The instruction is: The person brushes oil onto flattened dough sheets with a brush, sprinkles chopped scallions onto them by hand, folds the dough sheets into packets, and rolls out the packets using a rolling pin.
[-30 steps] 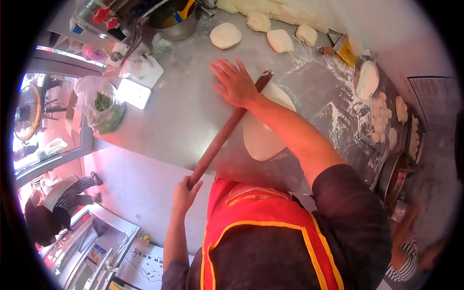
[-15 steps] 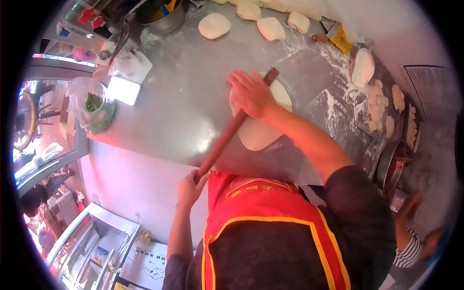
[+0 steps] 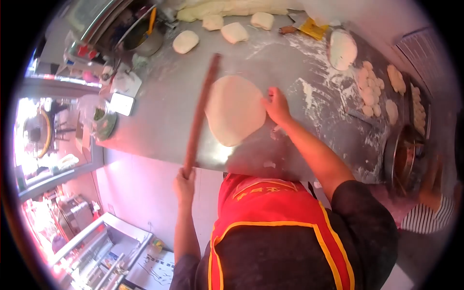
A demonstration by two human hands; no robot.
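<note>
The near end of a long brown rolling pin (image 3: 201, 113) is gripped in my left hand (image 3: 184, 186), just past the front edge of the metal worktop. The pin slants away from me along the left side of a flat, rounded sheet of dough (image 3: 236, 111). At the sheet's right edge is my right hand (image 3: 278, 107), its fingers curled together and pinching the rim of the dough. Thick dough pieces (image 3: 235, 33) lie at the far side of the worktop, beyond both hands.
Loose flour (image 3: 309, 94) streaks the worktop (image 3: 159, 104) on the right. Small dough balls (image 3: 369, 89), a yellow-bladed scraper (image 3: 314, 29) and a large pan (image 3: 403, 154) are on that side. A phone (image 3: 122, 104) and a pot (image 3: 145, 43) stand left. Another person's striped sleeve (image 3: 427, 215) shows far right.
My right hand has left the rolling pin and moved to the dough's right edge. The pin has swung left off the dough, still in my left hand. The camera view has shifted.
</note>
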